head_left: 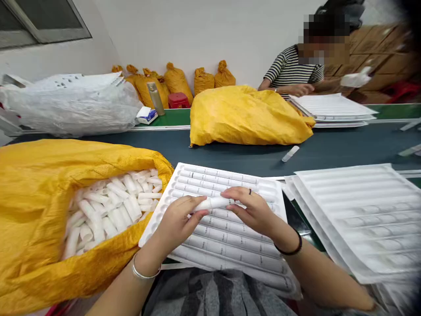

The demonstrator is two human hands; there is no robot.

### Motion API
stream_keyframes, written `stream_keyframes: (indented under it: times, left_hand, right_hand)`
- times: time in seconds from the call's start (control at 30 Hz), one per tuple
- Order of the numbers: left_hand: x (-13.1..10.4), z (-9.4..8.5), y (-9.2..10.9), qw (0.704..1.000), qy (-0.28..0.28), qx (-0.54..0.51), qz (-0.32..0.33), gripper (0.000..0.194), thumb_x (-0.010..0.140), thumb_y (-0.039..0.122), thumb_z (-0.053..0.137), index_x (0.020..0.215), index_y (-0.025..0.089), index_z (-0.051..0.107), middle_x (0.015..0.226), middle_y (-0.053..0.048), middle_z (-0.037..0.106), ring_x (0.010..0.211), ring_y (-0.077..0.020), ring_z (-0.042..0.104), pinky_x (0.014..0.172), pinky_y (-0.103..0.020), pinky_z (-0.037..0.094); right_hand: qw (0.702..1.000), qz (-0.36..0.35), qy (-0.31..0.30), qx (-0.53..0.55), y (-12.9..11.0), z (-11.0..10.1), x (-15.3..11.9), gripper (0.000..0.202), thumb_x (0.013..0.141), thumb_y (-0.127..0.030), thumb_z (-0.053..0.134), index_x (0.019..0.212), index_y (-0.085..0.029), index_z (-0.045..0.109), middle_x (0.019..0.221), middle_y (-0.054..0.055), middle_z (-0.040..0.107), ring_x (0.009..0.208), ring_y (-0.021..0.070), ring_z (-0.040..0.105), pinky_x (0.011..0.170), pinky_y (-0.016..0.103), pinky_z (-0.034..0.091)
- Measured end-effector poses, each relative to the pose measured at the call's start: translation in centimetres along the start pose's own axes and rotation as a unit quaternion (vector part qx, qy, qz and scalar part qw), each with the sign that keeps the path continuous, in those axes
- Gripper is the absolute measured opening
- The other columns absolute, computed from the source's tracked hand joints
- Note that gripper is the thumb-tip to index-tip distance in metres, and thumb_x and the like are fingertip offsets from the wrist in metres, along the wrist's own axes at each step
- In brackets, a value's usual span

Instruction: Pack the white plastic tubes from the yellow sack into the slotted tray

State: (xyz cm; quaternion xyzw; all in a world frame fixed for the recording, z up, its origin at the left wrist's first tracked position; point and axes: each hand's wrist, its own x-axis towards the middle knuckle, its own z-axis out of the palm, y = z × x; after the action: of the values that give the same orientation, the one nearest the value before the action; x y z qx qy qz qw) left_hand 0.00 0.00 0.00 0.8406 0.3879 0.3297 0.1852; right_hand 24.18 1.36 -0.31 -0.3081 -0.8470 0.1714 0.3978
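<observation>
Left hand (180, 219) and right hand (251, 210) grip one white cylindrical tube (215, 202); I judge the white grooved plastic tray (280, 191) mostly filled, loose translucent-white tubes (115, 219) remaining.

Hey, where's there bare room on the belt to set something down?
The dark belt is bare between the far yellow sack and the middle tray, and again from the loose tube rightward to the blurred pieces at the picture's right edge. The near side is crowded: open yellow sack, middle tray and right-hand tray stack.
</observation>
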Motion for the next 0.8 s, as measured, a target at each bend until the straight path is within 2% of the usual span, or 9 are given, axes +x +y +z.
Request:
stream_keyframes:
  times: [0.1, 0.23, 0.43, 0.5, 0.57, 0.6, 0.67, 0.73, 0.8]
  left_hand:
    - [-0.2, 0.0, -0.1, 0.998, 0.046, 0.03, 0.036, 0.034, 0.086, 0.014, 0.06, 0.119, 0.015, 0.055, 0.094, -0.006, 0.065, 0.086, -0.0159, 0.059, 0.077, -0.029, 0.048]
    - [-0.1, 0.1, 0.3, 0.989, 0.067, 0.087, 0.096, 0.043, 0.084, 0.008, 0.06, 0.125, 0.013, 0.05, 0.094, -0.008, 0.064, 0.084, -0.0184, 0.056, 0.075, -0.033, 0.048]
    - [-0.3, 1.1, 1.0, 0.983, 0.078, 0.118, 0.118, 0.051, 0.084, 0.005, 0.057, 0.132, 0.01, 0.042, 0.091, -0.009, 0.064, 0.079, -0.0193, 0.054, 0.069, -0.033, 0.048]
    - [-0.7, 1.8, 0.9, 0.984, 0.053, 0.124, 0.118, 0.056, 0.085, 0.006, 0.057, 0.137, 0.011, 0.037, 0.09, -0.008, 0.064, 0.077, -0.0191, 0.054, 0.068, -0.033, 0.049]
    - [-1.1, 2.3, 0.3, 0.984, 0.006, 0.135, 0.116, 0.061, 0.087, 0.01, 0.054, 0.142, 0.013, 0.029, 0.089, -0.007, 0.064, 0.075, -0.0188, 0.055, 0.068, -0.033, 0.05]
    - [-1.2, 2.4, -0.3, 0.985, -0.015, 0.142, 0.102, 0.063, 0.088, 0.014, 0.054, 0.144, 0.013, 0.025, 0.092, -0.008, 0.064, 0.078, -0.0198, 0.056, 0.07, -0.033, 0.051]
    - [-1.5, 1.8, -2.3, 0.984, -0.028, 0.171, 0.036, 0.067, 0.089, 0.027, 0.055, 0.145, 0.01, 0.022, 0.108, -0.015, 0.062, 0.095, -0.0247, 0.058, 0.08, -0.038, 0.052]
    - [-1.9, 0.1, -5.4, 0.969, -0.017, 0.233, -0.081, 0.064, 0.09, 0.036, 0.05, 0.143, 0.007, 0.028, 0.127, -0.021, 0.051, 0.116, -0.0318, 0.05, 0.093, -0.045, 0.046]
    - [-2.6, -2.2, -9.0, 0.923, -0.028, 0.308, -0.23, 0.048, 0.092, 0.028, 0.039, 0.135, 0.008, 0.043, 0.133, -0.022, 0.047, 0.122, -0.035, 0.045, 0.098, -0.049, 0.04]
  right_hand:
    - [0.999, 0.043, -0.016, 0.019, 0.2, 0.1, 0.1, 0.027, 0.09, -0.024, 0.057, 0.116, -0.018, 0.058, 0.103, 0.009, 0.068, 0.095, 0.0181, 0.064, 0.082, 0.029, 0.052]
    - [0.992, 0.108, -0.036, 0.059, -0.1, 0.4, 0.3, 0.026, 0.089, -0.028, 0.058, 0.113, -0.019, 0.06, 0.097, 0.007, 0.07, 0.084, 0.0167, 0.066, 0.071, 0.026, 0.053]
    - [0.987, 0.117, -0.005, 0.107, -1.8, 1.2, 0.1, 0.024, 0.091, -0.025, 0.055, 0.114, -0.019, 0.059, 0.097, 0.007, 0.068, 0.082, 0.0151, 0.064, 0.071, 0.026, 0.052]
    - [0.989, 0.11, -0.051, 0.082, -2.1, 1.7, 0.1, 0.025, 0.09, -0.024, 0.056, 0.114, -0.017, 0.059, 0.098, 0.008, 0.068, 0.086, 0.0158, 0.064, 0.076, 0.027, 0.052]
    - [0.987, 0.087, -0.134, 0.004, -1.6, 2.3, 0.6, 0.023, 0.087, -0.025, 0.061, 0.108, -0.015, 0.063, 0.099, 0.011, 0.068, 0.091, 0.0195, 0.063, 0.081, 0.03, 0.05]
    - [0.979, 0.095, -0.171, -0.051, -0.8, 2.4, 1.1, 0.023, 0.083, -0.027, 0.065, 0.102, -0.015, 0.066, 0.098, 0.011, 0.067, 0.092, 0.0215, 0.062, 0.082, 0.032, 0.049]
    - [0.951, 0.172, -0.196, -0.166, 1.9, 1.9, 2.6, 0.023, 0.078, -0.031, 0.069, 0.095, -0.016, 0.068, 0.097, 0.011, 0.066, 0.093, 0.0241, 0.061, 0.083, 0.033, 0.047]
    - [0.906, 0.301, -0.159, -0.251, 5.9, 0.3, 4.3, 0.027, 0.081, -0.035, 0.065, 0.101, -0.017, 0.066, 0.103, 0.011, 0.065, 0.097, 0.0253, 0.06, 0.085, 0.033, 0.045]
    - [0.873, 0.374, -0.117, -0.29, 10.6, -2.0, 5.7, 0.032, 0.091, -0.032, 0.051, 0.114, -0.013, 0.059, 0.109, 0.015, 0.063, 0.101, 0.0267, 0.059, 0.085, 0.035, 0.045]
